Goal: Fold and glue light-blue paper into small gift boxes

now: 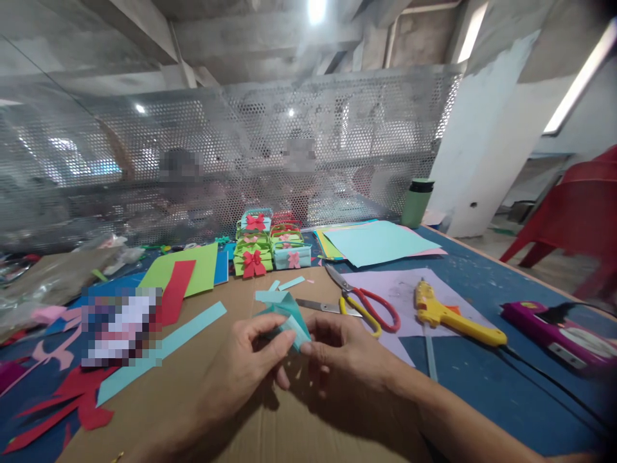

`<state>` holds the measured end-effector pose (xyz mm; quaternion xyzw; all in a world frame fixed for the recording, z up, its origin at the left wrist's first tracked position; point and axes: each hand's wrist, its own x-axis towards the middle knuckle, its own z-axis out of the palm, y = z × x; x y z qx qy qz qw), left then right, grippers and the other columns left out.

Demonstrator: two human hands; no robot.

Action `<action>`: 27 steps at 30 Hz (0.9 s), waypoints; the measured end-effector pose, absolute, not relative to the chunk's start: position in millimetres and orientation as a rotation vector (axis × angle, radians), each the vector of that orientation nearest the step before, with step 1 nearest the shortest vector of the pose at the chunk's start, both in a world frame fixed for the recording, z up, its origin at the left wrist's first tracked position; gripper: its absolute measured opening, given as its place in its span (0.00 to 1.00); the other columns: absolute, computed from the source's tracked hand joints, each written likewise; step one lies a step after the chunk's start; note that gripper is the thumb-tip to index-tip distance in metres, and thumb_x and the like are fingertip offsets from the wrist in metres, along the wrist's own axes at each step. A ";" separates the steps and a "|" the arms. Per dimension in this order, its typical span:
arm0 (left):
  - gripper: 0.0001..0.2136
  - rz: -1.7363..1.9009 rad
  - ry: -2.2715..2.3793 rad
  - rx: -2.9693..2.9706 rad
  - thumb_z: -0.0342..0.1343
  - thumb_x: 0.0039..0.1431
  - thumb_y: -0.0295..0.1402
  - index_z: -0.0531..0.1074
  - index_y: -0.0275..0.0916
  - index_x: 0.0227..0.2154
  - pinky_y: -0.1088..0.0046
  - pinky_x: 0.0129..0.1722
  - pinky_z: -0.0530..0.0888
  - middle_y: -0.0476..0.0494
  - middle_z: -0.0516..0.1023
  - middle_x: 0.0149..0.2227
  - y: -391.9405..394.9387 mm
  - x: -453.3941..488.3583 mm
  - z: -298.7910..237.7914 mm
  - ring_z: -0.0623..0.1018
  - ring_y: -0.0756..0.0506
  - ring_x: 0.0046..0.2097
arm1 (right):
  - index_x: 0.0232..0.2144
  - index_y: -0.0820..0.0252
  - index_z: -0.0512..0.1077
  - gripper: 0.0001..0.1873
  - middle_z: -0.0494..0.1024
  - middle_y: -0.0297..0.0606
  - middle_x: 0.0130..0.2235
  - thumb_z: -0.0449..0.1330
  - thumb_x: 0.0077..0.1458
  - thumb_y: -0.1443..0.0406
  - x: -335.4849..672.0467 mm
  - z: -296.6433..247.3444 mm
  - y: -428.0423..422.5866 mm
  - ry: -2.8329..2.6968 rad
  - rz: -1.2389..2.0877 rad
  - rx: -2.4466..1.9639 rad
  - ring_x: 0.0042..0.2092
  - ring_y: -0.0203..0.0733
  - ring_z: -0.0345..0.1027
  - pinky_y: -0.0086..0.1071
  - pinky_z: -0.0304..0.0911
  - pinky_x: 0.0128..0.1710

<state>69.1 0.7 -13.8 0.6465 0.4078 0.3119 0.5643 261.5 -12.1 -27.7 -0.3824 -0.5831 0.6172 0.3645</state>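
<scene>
A folded piece of light blue paper point(297, 316) is held up between my two hands, above a brown cardboard sheet. My left hand point(263, 347) pinches it from the left, thumb across its front. On its right edge, the thumb and fingers of my right hand point(337, 350) are closed. Just behind the paper lie scissors point(371, 308) with red and yellow handles, partly open. Small light blue strips point(292, 283) lie beyond the hands. To the left, a long light blue paper strip point(193, 329) rests on the cardboard point(231, 424).
Small paper baskets with bows point(253, 262) stand at the back. A yellow glue gun point(448, 318) lies on purple paper point(385, 289) at right, near a purple power strip point(554, 331). Coloured sheets point(380, 241), red scraps point(91, 392) and a green bottle point(417, 204) surround the work area.
</scene>
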 end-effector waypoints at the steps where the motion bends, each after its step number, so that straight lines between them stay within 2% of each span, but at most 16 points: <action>1: 0.18 0.733 0.957 1.527 0.55 0.63 0.45 0.76 0.34 0.43 0.77 0.16 0.74 0.48 0.75 0.18 1.3 68.8 -14.1 0.74 0.49 0.17 | 0.38 0.63 0.72 0.31 0.74 0.33 0.28 0.67 0.46 0.42 262.0 -27.2 -12.3 -1.489 1.610 -0.977 0.23 0.32 0.67 0.28 0.67 0.23; 5: 0.17 0.729 0.942 1.578 0.56 0.63 0.46 0.75 0.35 0.42 0.76 0.17 0.75 0.49 0.74 0.18 2.7 68.3 -14.8 0.75 0.49 0.18 | 0.37 0.62 0.71 0.29 0.73 0.32 0.25 0.65 0.50 0.42 264.7 -29.8 -11.1 -1.480 1.622 -0.966 0.25 0.35 0.70 0.27 0.67 0.21; 8: 0.16 0.725 0.919 1.587 0.57 0.62 0.46 0.73 0.36 0.41 0.75 0.17 0.76 0.50 0.74 0.20 1.6 69.2 -14.8 0.76 0.49 0.19 | 0.36 0.63 0.73 0.28 0.72 0.33 0.25 0.63 0.52 0.43 263.7 -31.7 -9.8 -1.537 1.505 -1.004 0.25 0.35 0.69 0.26 0.65 0.21; 13: 0.18 0.771 0.925 1.572 0.59 0.60 0.48 0.70 0.38 0.42 0.76 0.17 0.76 0.50 0.75 0.24 1.1 69.7 -21.1 0.77 0.48 0.21 | 0.31 0.61 0.71 0.19 0.74 0.35 0.28 0.60 0.58 0.51 257.1 -29.3 -11.4 -1.615 1.334 -1.036 0.26 0.34 0.66 0.25 0.60 0.23; 15: 0.19 0.772 0.919 1.571 0.59 0.61 0.49 0.70 0.38 0.43 0.76 0.17 0.75 0.51 0.74 0.23 2.3 68.9 -25.5 0.76 0.48 0.20 | 0.30 0.61 0.70 0.17 0.73 0.35 0.28 0.59 0.60 0.53 256.2 -28.1 -12.6 -1.626 1.326 -1.048 0.26 0.33 0.65 0.25 0.59 0.24; 18: 0.20 0.775 0.902 1.553 0.57 0.62 0.50 0.69 0.38 0.46 0.77 0.17 0.75 0.53 0.72 0.20 3.6 67.6 -28.0 0.75 0.49 0.19 | 0.32 0.62 0.71 0.17 0.73 0.34 0.27 0.56 0.62 0.53 258.5 -25.5 -14.8 -1.645 1.317 -1.072 0.25 0.33 0.65 0.26 0.58 0.24; 21: 0.18 0.783 0.886 1.542 0.57 0.63 0.48 0.69 0.39 0.46 0.78 0.17 0.74 0.51 0.74 0.24 3.2 67.6 -23.6 0.75 0.50 0.20 | 0.34 0.63 0.72 0.21 0.72 0.34 0.25 0.53 0.65 0.51 262.1 -21.8 -17.5 -1.698 1.247 -1.100 0.25 0.34 0.65 0.26 0.58 0.25; 24: 0.15 0.780 0.884 1.566 0.57 0.64 0.46 0.71 0.38 0.41 0.79 0.18 0.74 0.51 0.73 0.23 2.5 68.3 -20.4 0.76 0.51 0.21 | 0.32 0.62 0.74 0.21 0.74 0.35 0.27 0.55 0.64 0.50 262.3 -21.8 -18.8 -1.747 1.138 -1.110 0.28 0.36 0.68 0.27 0.60 0.27; 27: 0.15 0.792 0.896 1.577 0.58 0.63 0.46 0.73 0.38 0.40 0.79 0.17 0.73 0.52 0.72 0.21 3.2 68.3 -24.0 0.74 0.51 0.20 | 0.33 0.60 0.74 0.18 0.75 0.35 0.27 0.61 0.59 0.50 259.7 -29.0 -17.1 -1.705 1.202 -1.097 0.29 0.37 0.69 0.26 0.62 0.26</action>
